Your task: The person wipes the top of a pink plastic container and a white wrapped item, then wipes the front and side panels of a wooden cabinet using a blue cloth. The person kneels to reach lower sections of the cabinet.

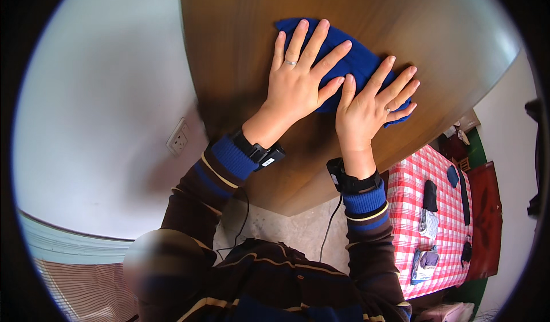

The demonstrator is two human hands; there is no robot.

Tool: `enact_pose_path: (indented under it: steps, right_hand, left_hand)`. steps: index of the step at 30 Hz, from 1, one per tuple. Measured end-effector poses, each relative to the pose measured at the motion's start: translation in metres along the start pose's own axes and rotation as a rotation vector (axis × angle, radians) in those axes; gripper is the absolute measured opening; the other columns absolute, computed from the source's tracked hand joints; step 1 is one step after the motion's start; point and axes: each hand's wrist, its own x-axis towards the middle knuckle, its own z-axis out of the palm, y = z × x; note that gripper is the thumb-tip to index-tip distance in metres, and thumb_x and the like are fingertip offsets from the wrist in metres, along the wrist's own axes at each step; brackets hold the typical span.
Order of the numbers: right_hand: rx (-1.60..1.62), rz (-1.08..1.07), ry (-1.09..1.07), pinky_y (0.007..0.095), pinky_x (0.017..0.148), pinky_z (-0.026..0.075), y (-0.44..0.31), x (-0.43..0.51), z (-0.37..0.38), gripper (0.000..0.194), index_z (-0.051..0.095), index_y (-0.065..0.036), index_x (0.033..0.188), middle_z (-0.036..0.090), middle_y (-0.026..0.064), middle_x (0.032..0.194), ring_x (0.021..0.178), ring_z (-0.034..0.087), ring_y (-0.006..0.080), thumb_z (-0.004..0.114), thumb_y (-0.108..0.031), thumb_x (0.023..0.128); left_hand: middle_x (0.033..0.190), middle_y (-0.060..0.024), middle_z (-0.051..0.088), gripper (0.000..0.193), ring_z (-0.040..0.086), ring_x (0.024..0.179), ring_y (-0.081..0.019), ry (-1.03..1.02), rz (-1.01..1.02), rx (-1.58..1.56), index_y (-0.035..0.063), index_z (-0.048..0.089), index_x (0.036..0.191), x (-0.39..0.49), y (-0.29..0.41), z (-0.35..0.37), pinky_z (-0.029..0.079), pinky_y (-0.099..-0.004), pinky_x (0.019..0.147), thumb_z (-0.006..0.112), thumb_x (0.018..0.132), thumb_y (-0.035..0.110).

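A blue cloth (350,66) lies spread against a large brown wooden panel (240,34). My left hand (296,81) rests flat on the cloth's left part, fingers spread, with a ring on one finger. Flat on its right part is my right hand (365,103), also with fingers apart and a ring. The two thumbs nearly meet over the cloth. Some fingertips reach past the cloth's edge. Each wrist wears a black strap with a small box, and a cable hangs down near each arm.
To the left, a pale wall (103,107) carries a white socket plate (177,137). At the right stands a bed with a red-and-white checked cover (406,219), where folded clothes (425,264) and dark cloth pieces (429,195) lie. Bare floor (283,225) shows below the panel. A striped curtain-like cloth (88,283) is lower left.
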Motion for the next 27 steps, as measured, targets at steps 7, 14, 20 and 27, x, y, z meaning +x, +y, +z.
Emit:
enact_pose_path:
  steps: [7, 14, 20, 27]
  right_hand:
    - [0.009, -0.105, -0.018, 0.0735, 0.115, -0.003, -0.009, -0.012, -0.014, 0.077, 0.03, -0.01, 0.163, 0.007, 0.0285, 0.169, 0.155, 0.001, 0.05, 0.055, -0.049, 0.102]
    - [0.06, -0.181, -0.073, 0.075, 0.114, -0.004, -0.04, -0.018, -0.017, 0.076, 0.031, -0.012, 0.163, 0.007, 0.0291, 0.169, 0.155, 0.001, 0.0513, 0.057, -0.048, 0.101]
    - [0.083, -0.228, -0.054, 0.073, 0.115, 0.004, -0.065, -0.022, -0.017, 0.077, 0.039, -0.019, 0.16, 0.016, 0.0251, 0.17, 0.155, 0.012, 0.0482, 0.066, -0.043, 0.092]
    - [0.069, -0.375, -0.152, 0.0675, 0.119, 0.003, -0.087, -0.029, 0.022, 0.074, 0.043, -0.023, 0.158, 0.023, 0.0177, 0.17, 0.156, 0.017, 0.0397, 0.068, -0.038, 0.091]
  left_hand:
    - [0.169, -0.0187, 0.025, 0.064, 0.021, 0.154, -0.0461, 0.077, -0.036, 0.029, 0.0276, 0.048, 0.155, -0.02, 0.004, -0.016, 0.021, -0.0675, 0.119, 0.064, 0.095, 0.046]
    - [0.169, -0.0168, 0.025, 0.068, 0.021, 0.154, -0.0444, 0.14, -0.147, 0.028, 0.0298, 0.049, 0.154, -0.043, -0.013, -0.03, 0.021, -0.0668, 0.119, 0.07, 0.091, 0.045]
    - [0.167, -0.0289, 0.02, 0.072, 0.017, 0.153, -0.0531, 0.145, -0.188, 0.065, 0.0123, 0.042, 0.157, -0.061, -0.023, -0.035, 0.014, -0.068, 0.121, 0.067, 0.093, 0.037]
    - [0.166, -0.0342, 0.014, 0.071, 0.009, 0.152, -0.0583, 0.173, -0.34, 0.039, 0.0048, 0.034, 0.159, -0.09, -0.056, -0.007, 0.008, -0.0717, 0.119, 0.054, 0.102, 0.042]
